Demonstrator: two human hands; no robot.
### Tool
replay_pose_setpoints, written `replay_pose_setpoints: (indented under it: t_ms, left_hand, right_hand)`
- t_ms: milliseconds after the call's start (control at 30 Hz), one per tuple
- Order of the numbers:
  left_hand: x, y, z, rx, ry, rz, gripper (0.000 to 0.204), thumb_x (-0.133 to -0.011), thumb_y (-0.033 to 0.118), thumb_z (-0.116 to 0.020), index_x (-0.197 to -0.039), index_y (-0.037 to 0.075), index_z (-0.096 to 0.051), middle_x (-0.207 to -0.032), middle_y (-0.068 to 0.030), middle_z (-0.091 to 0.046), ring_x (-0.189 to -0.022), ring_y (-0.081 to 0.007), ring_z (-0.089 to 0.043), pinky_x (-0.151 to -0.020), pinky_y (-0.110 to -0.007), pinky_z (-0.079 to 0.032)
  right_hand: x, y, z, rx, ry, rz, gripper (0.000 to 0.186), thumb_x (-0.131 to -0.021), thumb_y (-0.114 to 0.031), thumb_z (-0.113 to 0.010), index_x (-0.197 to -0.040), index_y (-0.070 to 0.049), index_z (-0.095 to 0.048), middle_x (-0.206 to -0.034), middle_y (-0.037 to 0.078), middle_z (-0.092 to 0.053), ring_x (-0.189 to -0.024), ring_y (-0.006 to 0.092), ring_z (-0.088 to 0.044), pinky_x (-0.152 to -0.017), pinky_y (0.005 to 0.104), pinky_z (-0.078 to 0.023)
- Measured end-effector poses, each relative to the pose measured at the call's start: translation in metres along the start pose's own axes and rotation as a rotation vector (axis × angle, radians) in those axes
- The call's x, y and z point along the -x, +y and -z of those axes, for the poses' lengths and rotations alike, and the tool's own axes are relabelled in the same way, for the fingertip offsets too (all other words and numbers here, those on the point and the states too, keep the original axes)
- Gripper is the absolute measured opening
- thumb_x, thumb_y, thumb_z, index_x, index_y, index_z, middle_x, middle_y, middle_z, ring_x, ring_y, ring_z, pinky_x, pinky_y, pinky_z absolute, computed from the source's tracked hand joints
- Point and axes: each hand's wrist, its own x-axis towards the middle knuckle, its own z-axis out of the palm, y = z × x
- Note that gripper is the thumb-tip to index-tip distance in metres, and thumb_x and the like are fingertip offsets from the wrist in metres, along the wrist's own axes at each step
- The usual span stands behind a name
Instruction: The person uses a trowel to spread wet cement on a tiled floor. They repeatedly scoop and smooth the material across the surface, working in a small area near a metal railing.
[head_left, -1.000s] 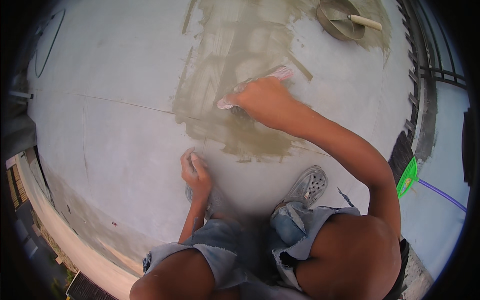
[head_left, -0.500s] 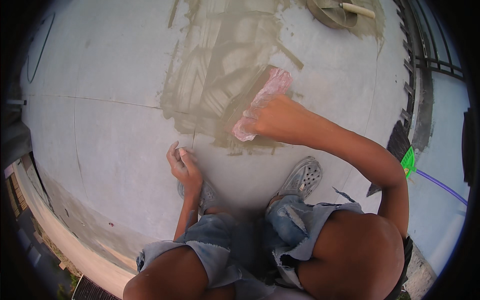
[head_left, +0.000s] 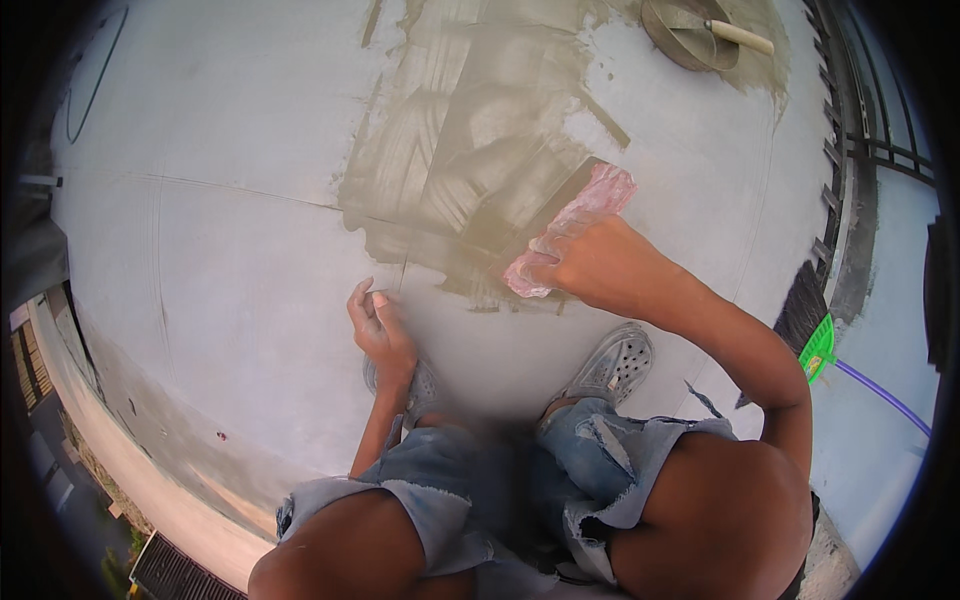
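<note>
My right hand [head_left: 600, 260] is closed around the pink plastic-wrapped back of a wide flat trowel [head_left: 571, 228]. Its blade lies tilted against the right side of a wet, grey-brown patch of skim compound [head_left: 480, 120] spread over the pale floor. The blade's lower edge is partly hidden by the wrap and my fingers. Above my left shoe, my left hand [head_left: 385, 335] hovers with dusty, loosely bent fingers. I see nothing in it.
At the far right sits a round pan [head_left: 680, 40] with a wooden-handled tool [head_left: 740, 37] resting across it. A green-headed broom [head_left: 818, 347] lies to my right near a dark metal railing [head_left: 885, 150]. My grey clogs [head_left: 615, 365] are close below the patch. A wall edge [head_left: 120, 440] curves along the left.
My right hand has drawn the trowel rightward, toward the edge of the wet patch. The whole view has shifted slightly. My left hand stays nearly in place, fingers still loosely bent.
</note>
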Motion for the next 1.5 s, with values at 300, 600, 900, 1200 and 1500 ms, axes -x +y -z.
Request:
replay_pose_setpoints:
  t_ms: [300,600,900,1200,1500]
  left_hand:
    - [0.002,0.003,-0.001,0.006,0.006,-0.032,0.037,-0.114,0.021,-0.050,-0.142,-0.004,-0.052,-0.089,-0.0054,-0.067,-0.070,-0.0087,-0.056,-0.067,-0.026,-0.048]
    - [0.002,0.003,-0.002,0.062,-0.003,-0.018,0.036,-0.114,0.021,-0.050,-0.141,-0.005,-0.052,-0.091,-0.0057,-0.068,-0.070,-0.0083,-0.056,-0.067,-0.026,-0.047]
    - [0.000,-0.001,-0.004,0.070,-0.013,-0.033,0.034,-0.114,0.018,-0.049,-0.139,-0.004,-0.053,-0.088,-0.0055,-0.068,-0.069,-0.0087,-0.056,-0.067,-0.026,-0.047]
    - [0.000,0.007,-0.002,0.059,-0.024,0.025,0.034,-0.114,0.018,-0.050,-0.139,-0.005,-0.053,-0.091,-0.0070,-0.069,-0.071,-0.0089,-0.056,-0.069,-0.026,-0.049]
    - [0.001,0.010,-0.008,0.029,-0.049,0.038,0.035,-0.114,0.019,-0.049,-0.140,-0.005,-0.052,-0.092,-0.0083,-0.069,-0.072,-0.0103,-0.057,-0.069,-0.027,-0.049]
  right_hand:
    - [0.010,0.004,0.068,-0.439,0.014,-0.685,0.041,-0.099,-0.007,-0.065,-0.140,-0.009,-0.060,-0.107,0.017,-0.077,-0.094,0.0364,-0.075,-0.076,0.0459,-0.057]
    - [0.059,0.043,-0.027,-0.986,0.903,-1.070,0.040,-0.099,-0.009,-0.069,-0.137,-0.001,-0.059,-0.121,0.014,-0.072,-0.113,0.0193,-0.068,-0.100,0.0350,-0.053]
    - [0.054,0.032,-0.079,-1.292,1.134,-1.239,0.053,-0.092,-0.003,-0.076,-0.141,0.001,-0.054,-0.130,0.011,-0.067,-0.120,0.0205,-0.066,-0.104,0.0350,-0.053]
    - [0.011,0.084,-0.085,-1.043,1.180,-1.253,0.053,-0.102,-0.003,-0.063,-0.149,0.002,-0.039,-0.143,0.018,-0.055,-0.134,0.0276,-0.056,-0.118,0.0405,-0.040]
    - [-0.093,0.232,-0.040,-0.818,1.073,-1.244,0.076,-0.093,-0.006,-0.066,-0.157,0.008,-0.028,-0.152,0.034,-0.052,-0.141,0.0433,-0.056,-0.119,0.0439,-0.043]
